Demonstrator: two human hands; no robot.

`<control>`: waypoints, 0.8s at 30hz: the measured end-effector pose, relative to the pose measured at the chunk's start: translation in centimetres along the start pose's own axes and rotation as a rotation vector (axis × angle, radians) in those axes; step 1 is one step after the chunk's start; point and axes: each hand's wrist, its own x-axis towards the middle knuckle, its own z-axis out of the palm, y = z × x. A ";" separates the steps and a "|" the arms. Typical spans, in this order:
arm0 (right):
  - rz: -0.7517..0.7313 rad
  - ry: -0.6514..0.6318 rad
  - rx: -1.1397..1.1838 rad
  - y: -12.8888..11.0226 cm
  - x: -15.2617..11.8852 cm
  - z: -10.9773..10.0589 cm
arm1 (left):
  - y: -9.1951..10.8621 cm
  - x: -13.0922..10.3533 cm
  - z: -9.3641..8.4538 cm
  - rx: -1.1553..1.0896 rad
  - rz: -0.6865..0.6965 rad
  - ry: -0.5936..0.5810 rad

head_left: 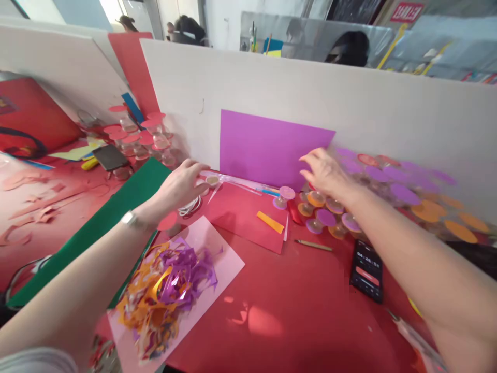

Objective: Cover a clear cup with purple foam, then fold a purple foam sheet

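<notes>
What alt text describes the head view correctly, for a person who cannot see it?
A person's left hand reaches near a coiled white cable and the right hand near a purple sheet standing against a white board. On the red table are orange and purple paper scraps on a pink sheet, a phone, and clear cups topped with coloured discs.
</notes>
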 end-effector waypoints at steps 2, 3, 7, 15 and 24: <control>0.074 0.005 -0.112 2.9 2.3 -0.4 | -0.4 4.5 0.4 -0.253 -0.096 0.014; 0.115 -0.007 -0.170 4.0 3.2 -0.6 | -0.7 6.6 0.8 -0.373 -0.143 0.046; 0.217 -0.024 -0.291 6.3 5.5 -1.1 | -2.2 13.0 3.2 -0.602 -0.307 0.172; 0.324 -0.083 -0.425 5.8 6.7 -0.7 | -3.8 18.5 7.1 -0.715 -0.352 0.193; 0.384 0.018 -0.329 6.6 6.1 -0.7 | -3.9 19.7 9.5 -0.780 -0.331 0.251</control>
